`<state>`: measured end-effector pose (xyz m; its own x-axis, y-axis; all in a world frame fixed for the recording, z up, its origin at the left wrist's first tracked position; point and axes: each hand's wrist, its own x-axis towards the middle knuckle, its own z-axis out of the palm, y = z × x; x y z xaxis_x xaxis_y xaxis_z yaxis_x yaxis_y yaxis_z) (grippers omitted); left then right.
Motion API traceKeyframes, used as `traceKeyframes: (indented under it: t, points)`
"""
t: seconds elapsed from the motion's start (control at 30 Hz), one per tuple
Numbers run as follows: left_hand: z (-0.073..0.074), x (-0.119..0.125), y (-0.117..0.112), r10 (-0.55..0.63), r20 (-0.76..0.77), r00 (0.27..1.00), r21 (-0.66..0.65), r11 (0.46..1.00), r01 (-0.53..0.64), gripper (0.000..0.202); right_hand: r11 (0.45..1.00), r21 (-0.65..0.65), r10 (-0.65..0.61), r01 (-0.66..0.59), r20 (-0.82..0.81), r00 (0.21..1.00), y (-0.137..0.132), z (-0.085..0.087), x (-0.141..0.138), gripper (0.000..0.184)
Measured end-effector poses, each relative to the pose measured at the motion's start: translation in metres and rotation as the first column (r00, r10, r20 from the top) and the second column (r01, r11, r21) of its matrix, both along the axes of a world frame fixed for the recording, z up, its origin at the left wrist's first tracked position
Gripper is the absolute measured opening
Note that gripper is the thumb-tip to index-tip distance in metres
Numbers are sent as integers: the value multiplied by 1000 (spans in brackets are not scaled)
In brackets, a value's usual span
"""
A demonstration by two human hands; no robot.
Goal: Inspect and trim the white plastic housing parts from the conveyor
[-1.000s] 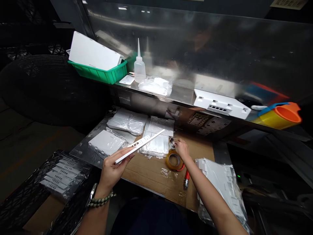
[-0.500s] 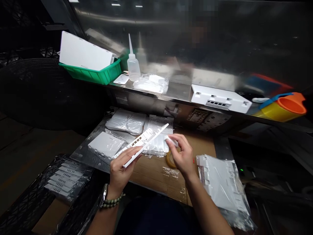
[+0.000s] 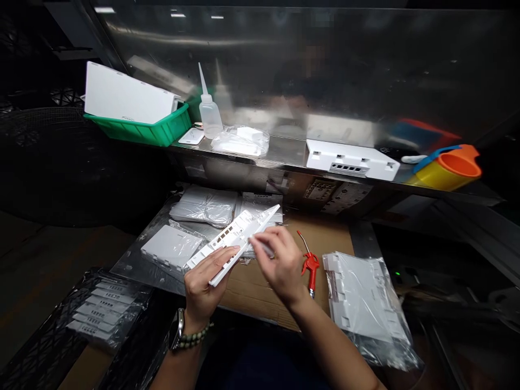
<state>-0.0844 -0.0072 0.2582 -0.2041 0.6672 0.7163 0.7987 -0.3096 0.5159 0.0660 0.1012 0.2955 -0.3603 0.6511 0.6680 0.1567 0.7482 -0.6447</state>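
Observation:
My left hand [image 3: 207, 276] grips a white plastic housing [image 3: 227, 236] by its lower end. The housing is tilted, with a row of rectangular port openings facing up and a long thin edge running toward the upper right. My right hand [image 3: 280, 260] is closed in a pinch at that edge, its fingertips at or very close to the plastic. A small white piece [image 3: 266, 248] shows under the fingers; whether it is a folded cloth or a pad I cannot tell. Behind the housing lie stacks of wrapped white panels [image 3: 205, 205].
A red air blow gun [image 3: 311, 266] lies on the cardboard [image 3: 260, 295], right of my hand. Bagged white panels [image 3: 361, 295] are at the right, another wrapped housing [image 3: 173, 245] at the left. The shelf [image 3: 284, 154] holds a green bin [image 3: 162, 130], squeeze bottle [image 3: 211, 116] and yellow-orange container [image 3: 447, 170].
My right hand has moved left with the small white piece, up to the housing's edge. The red blow gun has come into sight, and the amber tape roll is now hidden. The view has shifted slightly.

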Motion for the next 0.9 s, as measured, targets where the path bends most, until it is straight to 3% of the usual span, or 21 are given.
traceKeyframes:
  t: [0.1,0.3,0.5,0.67,0.9]
  points:
    - [0,0,-2,-2,14,1000,-11,1000,2,56,997,-22,-74,75,7,997,5,0,0,8]
    - [1,3,-3,23,44,999,16,1000,-24,54,993,-13,118,-118,-46,992,-21,4,-4,10]
    - [4,5,-3,31,27,999,38,999,-32,49,997,-60,-49,45,-71,996,-4,6,-1,9]
    - [5,3,-2,14,30,999,16,1000,-14,49,992,-39,117,-120,-59,991,-22,8,-2,9]
    - [7,5,-3,15,43,999,24,1000,-16,47,994,-100,-57,53,-40,998,4,7,3,9]
